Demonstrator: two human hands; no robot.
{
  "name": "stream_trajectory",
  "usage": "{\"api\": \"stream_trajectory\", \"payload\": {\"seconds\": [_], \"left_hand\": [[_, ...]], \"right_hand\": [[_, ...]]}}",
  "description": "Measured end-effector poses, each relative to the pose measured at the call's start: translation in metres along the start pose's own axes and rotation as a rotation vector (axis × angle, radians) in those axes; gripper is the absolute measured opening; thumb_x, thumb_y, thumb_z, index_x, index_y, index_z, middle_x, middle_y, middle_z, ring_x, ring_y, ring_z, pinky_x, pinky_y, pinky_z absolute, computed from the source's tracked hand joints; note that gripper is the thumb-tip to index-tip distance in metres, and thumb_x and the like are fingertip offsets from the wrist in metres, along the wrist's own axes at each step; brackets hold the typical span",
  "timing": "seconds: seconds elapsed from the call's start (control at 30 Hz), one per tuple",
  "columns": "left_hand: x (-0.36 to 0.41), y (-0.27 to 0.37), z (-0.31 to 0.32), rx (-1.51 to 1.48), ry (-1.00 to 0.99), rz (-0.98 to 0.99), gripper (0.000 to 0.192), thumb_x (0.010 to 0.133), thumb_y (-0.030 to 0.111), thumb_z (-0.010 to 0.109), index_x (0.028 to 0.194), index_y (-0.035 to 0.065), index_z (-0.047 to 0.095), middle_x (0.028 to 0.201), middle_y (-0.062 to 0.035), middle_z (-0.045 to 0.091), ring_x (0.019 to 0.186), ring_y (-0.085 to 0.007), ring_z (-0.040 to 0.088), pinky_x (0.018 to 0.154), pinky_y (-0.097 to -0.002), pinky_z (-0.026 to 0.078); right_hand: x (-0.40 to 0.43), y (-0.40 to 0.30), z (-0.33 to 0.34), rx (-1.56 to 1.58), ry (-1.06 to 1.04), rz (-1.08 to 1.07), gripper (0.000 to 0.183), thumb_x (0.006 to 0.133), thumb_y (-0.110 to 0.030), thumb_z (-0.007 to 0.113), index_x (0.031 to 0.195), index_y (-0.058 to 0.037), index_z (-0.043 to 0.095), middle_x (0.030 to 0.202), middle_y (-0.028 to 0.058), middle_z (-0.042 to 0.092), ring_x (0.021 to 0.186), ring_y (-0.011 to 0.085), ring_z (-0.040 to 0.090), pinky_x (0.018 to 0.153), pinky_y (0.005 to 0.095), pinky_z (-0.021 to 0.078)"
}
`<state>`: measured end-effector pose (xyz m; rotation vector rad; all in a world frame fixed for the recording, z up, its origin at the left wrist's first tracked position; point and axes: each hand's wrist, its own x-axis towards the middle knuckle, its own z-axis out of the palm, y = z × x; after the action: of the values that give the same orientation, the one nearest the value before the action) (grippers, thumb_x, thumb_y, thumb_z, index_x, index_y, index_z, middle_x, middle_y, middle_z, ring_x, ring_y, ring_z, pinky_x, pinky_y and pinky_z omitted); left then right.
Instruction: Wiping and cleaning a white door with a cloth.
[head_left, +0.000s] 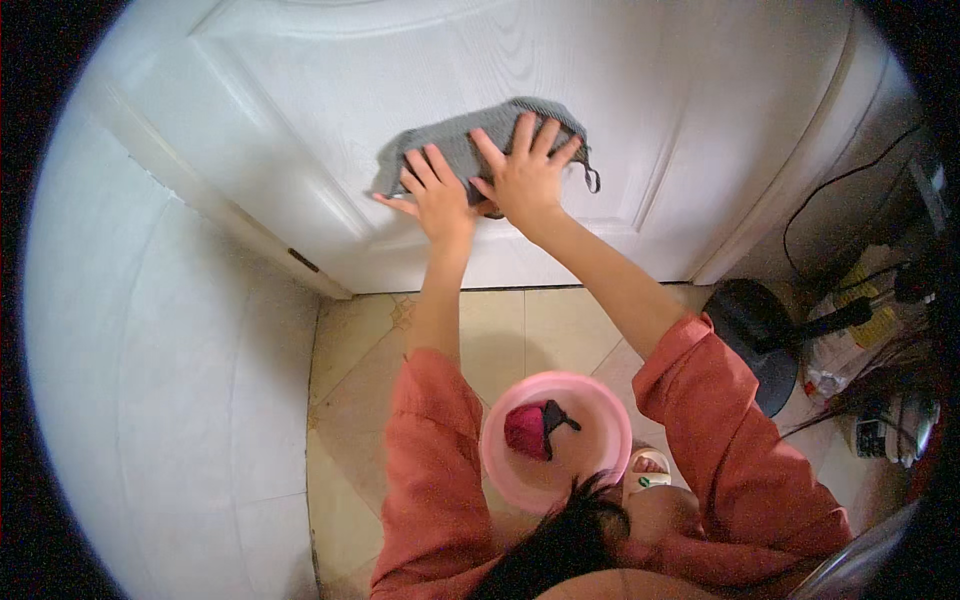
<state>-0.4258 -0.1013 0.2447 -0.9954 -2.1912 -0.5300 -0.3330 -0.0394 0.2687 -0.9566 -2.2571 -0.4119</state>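
Observation:
A grey cloth (480, 124) with a dark hanging loop at its right end lies spread against a white panelled door (600, 67). My left hand (439, 191) presses flat on the left part of the cloth, fingers spread, with the thumb side partly hidden. Beside it, my right hand (529, 172) rests on the right part with its fingers fanned out. Both palms face the door, and neither hand's fingers close around the cloth. Below, a pink basin (624, 442) stands on the floor, with a magenta and dark cloth (529, 431) lying in it.
A pale wall (180, 360) runs along the left. On the right are a black round base (750, 322), a dark cable (810, 199), a plastic bag (840, 352) and other items partly in shadow. My slippered foot (646, 469) is beside the basin on the tiled floor (360, 420).

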Motion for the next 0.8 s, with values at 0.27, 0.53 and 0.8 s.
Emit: {"api": "stream_trajectory", "payload": {"seconds": [0.27,0.53,0.8], "left_hand": [[0.019,0.028,0.024,0.197,0.154,0.024,0.055,0.084,0.020,0.050,0.131,-0.0047,0.034,0.132,-0.0232,0.036,0.114,-0.0340,0.045,0.097,-0.0728,0.005],[0.084,0.010,-0.074,0.050,0.181,0.203,0.114,0.050,0.036,0.082,0.138,0.0001,0.021,0.137,-0.0189,0.031,0.116,-0.0309,0.041,0.102,-0.0461,0.028],[0.046,0.019,-0.026,0.017,0.077,0.217,0.117,0.044,0.039,0.083,0.136,-0.0001,0.024,0.136,-0.0207,0.030,0.116,-0.0340,0.039,0.097,-0.0426,0.033]], "right_hand": [[0.017,0.007,0.021,-0.224,0.106,0.054,0.061,0.078,-0.050,0.053,0.135,-0.0389,0.033,0.136,0.0262,0.030,0.120,0.0530,0.026,0.089,0.0760,0.0121],[0.081,0.026,-0.064,-0.346,0.359,-0.055,0.093,0.066,-0.064,0.061,0.142,-0.0235,0.025,0.139,0.0301,0.023,0.124,0.0522,0.021,0.094,0.0704,0.0181],[0.031,0.039,-0.020,-0.256,0.207,-0.146,0.083,0.067,-0.063,0.060,0.133,-0.0177,0.040,0.133,0.0330,0.030,0.121,0.0535,0.025,0.091,0.0724,0.0183]]}}
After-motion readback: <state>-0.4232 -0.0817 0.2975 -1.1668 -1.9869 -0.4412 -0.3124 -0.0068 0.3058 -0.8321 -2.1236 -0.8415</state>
